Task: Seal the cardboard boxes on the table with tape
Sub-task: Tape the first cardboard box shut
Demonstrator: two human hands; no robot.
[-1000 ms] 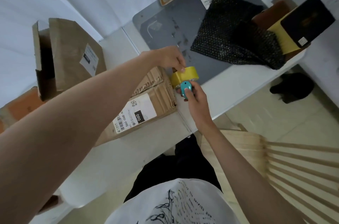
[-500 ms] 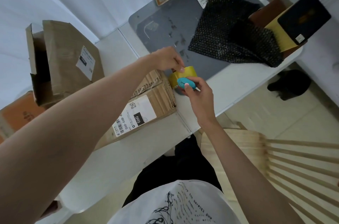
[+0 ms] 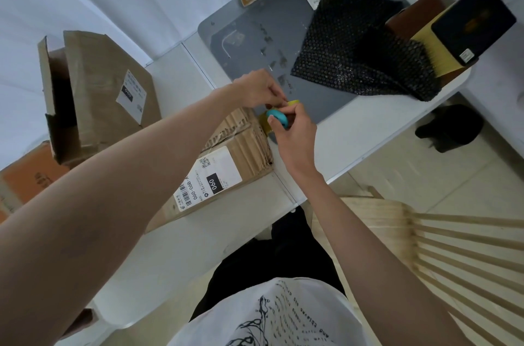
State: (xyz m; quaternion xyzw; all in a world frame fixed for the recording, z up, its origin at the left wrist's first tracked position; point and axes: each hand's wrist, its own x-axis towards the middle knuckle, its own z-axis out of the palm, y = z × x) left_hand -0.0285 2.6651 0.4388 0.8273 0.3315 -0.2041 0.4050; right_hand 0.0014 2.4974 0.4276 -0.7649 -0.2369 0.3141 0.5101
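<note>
Right hand (image 3: 295, 133) shifted over tape roll (image 3: 265, 122), gripping blue cutter (image 3: 278, 118); left hand (image 3: 259, 90) fingers pinch tape.

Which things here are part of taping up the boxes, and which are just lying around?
In use: yellow tape roll, teal cutter, labelled box, open box, left hand, right hand.
Lying about: black bubble wrap, grey mat, black book.

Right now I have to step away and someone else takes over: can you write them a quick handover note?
Left hand: pinches the yellow tape roll at the near box's end.
Right hand: holds a small teal cutter against the roll.
Near labelled box lies flat on the white table; no tape is visible on it yet. Second box stands behind, flap open.
Left: tape and seal both boxes.
</note>
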